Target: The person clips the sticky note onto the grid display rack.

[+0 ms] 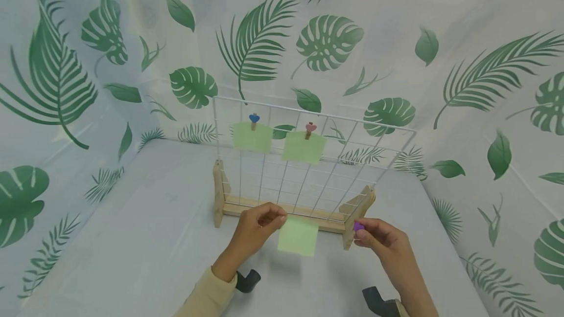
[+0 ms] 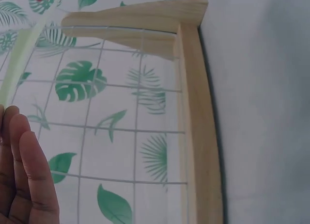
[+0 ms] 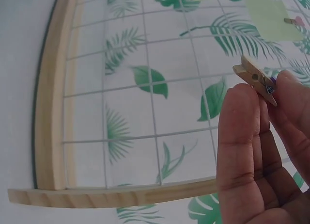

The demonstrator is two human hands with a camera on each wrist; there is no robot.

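Observation:
A pale green sticky note (image 1: 298, 237) hangs from my left hand (image 1: 260, 224), pinched at its upper left corner between thumb and fingers. My right hand (image 1: 387, 243) pinches a small clothespin with a purple top (image 1: 359, 226), beside the right end of the rack. In the right wrist view the clothespin (image 3: 255, 80) shows its wooden legs and metal spring between thumb and fingers. Behind both hands stands a white wire grid (image 1: 291, 180) on a wooden base. Clipped to its upper part are one green note (image 1: 252, 138) with a blue heart clothespin (image 1: 254, 119) and another note (image 1: 304, 147) with a pink heart clothespin (image 1: 310, 128).
The grid's wooden feet (image 1: 218, 194) stand on a white covered table (image 1: 145, 219). A leaf-patterned curtain (image 1: 273, 13) rises behind and at both sides. Dark curved pieces (image 1: 248, 282) sit at both wrists.

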